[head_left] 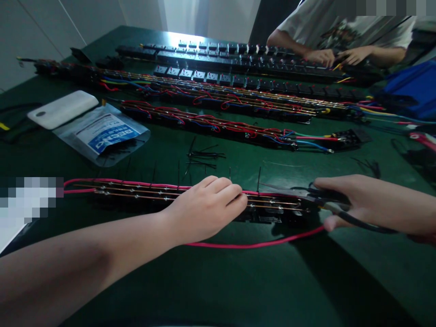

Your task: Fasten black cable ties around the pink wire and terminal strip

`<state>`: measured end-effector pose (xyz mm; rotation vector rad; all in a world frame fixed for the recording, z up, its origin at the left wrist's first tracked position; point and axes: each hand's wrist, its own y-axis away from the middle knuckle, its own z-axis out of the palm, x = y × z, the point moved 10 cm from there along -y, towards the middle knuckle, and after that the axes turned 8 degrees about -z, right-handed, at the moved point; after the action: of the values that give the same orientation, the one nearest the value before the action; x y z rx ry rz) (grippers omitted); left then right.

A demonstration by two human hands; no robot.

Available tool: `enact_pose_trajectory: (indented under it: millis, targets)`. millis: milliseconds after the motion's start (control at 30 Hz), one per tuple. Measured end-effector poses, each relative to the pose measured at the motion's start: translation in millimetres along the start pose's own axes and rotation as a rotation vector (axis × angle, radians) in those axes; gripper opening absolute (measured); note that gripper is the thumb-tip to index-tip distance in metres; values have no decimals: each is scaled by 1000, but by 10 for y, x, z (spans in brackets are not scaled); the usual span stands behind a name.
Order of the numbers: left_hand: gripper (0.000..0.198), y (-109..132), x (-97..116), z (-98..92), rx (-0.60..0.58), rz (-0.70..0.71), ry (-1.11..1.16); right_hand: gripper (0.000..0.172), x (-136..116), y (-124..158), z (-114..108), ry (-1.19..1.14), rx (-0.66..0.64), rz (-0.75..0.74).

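Fingers [229, 190] of the left hand [204, 209] curl loosely, pressing down on the near strip [153, 196], a long black socket assembly with bare copper rails and a pink wire [252, 245] along it. They rest on top rather than closing around it. Just right of that hand, a black tie [259, 178] stands upright from the strip. At the strip's right end the right hand [361, 204] has its fingers wrapped around the dark handles of a cutter [327, 203], whose tip points left over the strip toward the tie; whether the blades are parted I cannot tell. The pink wire loops out on the near side of the strip, running from under the left hand to below the right hand.

Beyond the strip, loose ties [202, 156] lie scattered on the green table [218, 281]. Farther beyond it lie several more wired strips [218, 125] with red and blue leads, parallel to the near one. Beyond the strip's left end sit a clear bag [109, 134] with a blue label and a white case [63, 109] touching it. Far beyond the strip's right end, another person's hands [337, 56] work on a row of sockets.
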<state>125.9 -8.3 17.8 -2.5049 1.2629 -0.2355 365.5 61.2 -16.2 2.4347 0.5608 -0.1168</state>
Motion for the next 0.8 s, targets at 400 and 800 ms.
enact_pose_trajectory:
  millis: [400,800]
  targets:
    - [23,-12,-7,6,-5,-8,-7,72,-322,-206,-65,52,-73,-55]
    - [22,-7,-9,-5,6,-6,3,74,-299,-243,-11,30,-119,-51]
